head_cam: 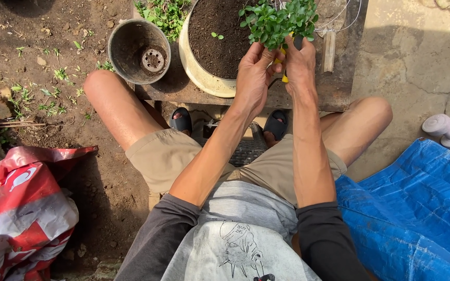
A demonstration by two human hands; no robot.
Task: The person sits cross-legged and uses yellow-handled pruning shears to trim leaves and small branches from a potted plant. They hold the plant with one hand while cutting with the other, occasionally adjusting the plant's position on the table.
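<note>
We see the leafy green plant [277, 21] directly above both hands, over the cream pot of soil [204, 47] | left hand [253, 78] closed around the stems | right hand [299, 65] closed on a yellow-handled tool [283, 60] | the tool's tip and the stems hidden by fingers and leaves.

We see hard, bright sunlight on our hands [277, 73], with dark, crisp shadows thrown toward us and to the left of them. The picture is sharp throughout; lines bend slightly far from the hands, at the frame's edges.
</note>
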